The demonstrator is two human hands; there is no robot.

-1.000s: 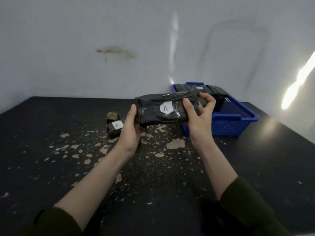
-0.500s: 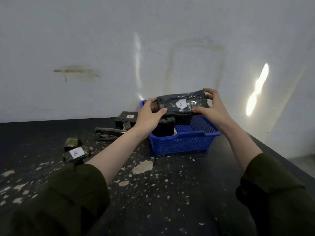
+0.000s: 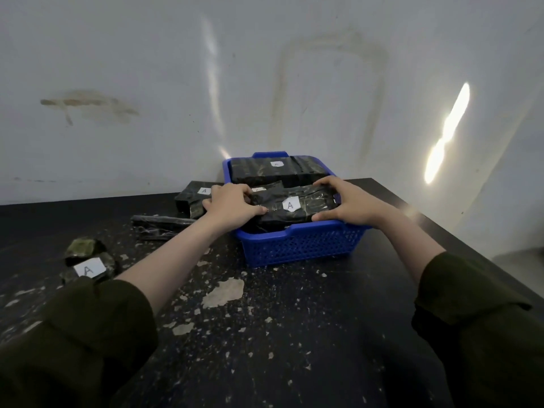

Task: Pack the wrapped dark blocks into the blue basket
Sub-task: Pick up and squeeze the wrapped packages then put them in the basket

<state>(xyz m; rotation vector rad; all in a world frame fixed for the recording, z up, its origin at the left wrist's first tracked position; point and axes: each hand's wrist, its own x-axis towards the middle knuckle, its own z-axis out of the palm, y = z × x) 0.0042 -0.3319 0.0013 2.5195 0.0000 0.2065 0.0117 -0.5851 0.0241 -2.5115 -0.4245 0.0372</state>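
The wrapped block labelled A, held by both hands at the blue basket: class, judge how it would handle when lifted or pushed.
The wrapped block is probably stiff: it spans between the left hand and right hand without sagging. Its glossy film looks slippery, so gripping both ends seems wise. Flat-sided, it should slide, not roll.

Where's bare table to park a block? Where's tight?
Free: table in front of the blue basket; strip from basket to table's right edge. Tight: left of the basket (wrapped block, flat wrap, small lumps) and inside it, where left hand and right hand grip a labelled block.
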